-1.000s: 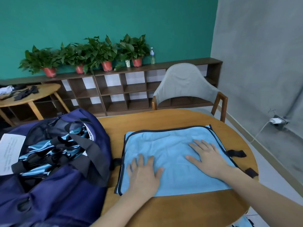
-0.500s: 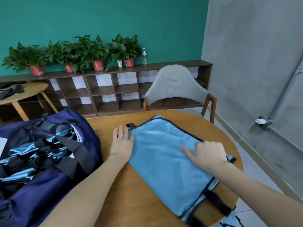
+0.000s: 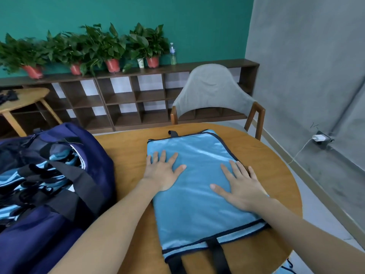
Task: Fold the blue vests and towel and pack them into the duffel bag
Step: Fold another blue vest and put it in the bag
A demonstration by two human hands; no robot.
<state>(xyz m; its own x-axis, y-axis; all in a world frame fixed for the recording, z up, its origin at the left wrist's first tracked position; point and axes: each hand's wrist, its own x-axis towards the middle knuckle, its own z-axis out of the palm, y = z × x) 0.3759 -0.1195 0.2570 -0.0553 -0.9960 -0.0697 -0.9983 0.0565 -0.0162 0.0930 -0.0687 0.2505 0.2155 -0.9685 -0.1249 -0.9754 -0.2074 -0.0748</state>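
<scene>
Presently, head view, sole entry.

Vest [image 3: 199,194]: blue, dark-trimmed, folded to a long panel, flat on the table [image 3: 128,147], just right of the bag. Black straps trail off its near end toward the table edge. Lies lengthwise away from the person, likely so both palms can smooth it.

Left hand [image 3: 163,173]: fingers spread, palm flat on the vest's left edge; pressing, gripping nothing. Probably pinning the fold.

Right hand [image 3: 242,187]: fingers spread, palm flat on the vest's right side, fingertips reaching the trim; gripping nothing. Same purpose, judged.

Bag [image 3: 59,184]: navy duffel, unzipped, on the table's left. Blue-and-black fabric shows inside, apparently vests already packed. Stands open and close, presumably for a short transfer.

Towel: not identifiable.

Chair [image 3: 212,95]: grey, beyond the table.

Step judged: flattening before a further fold or packing.
</scene>
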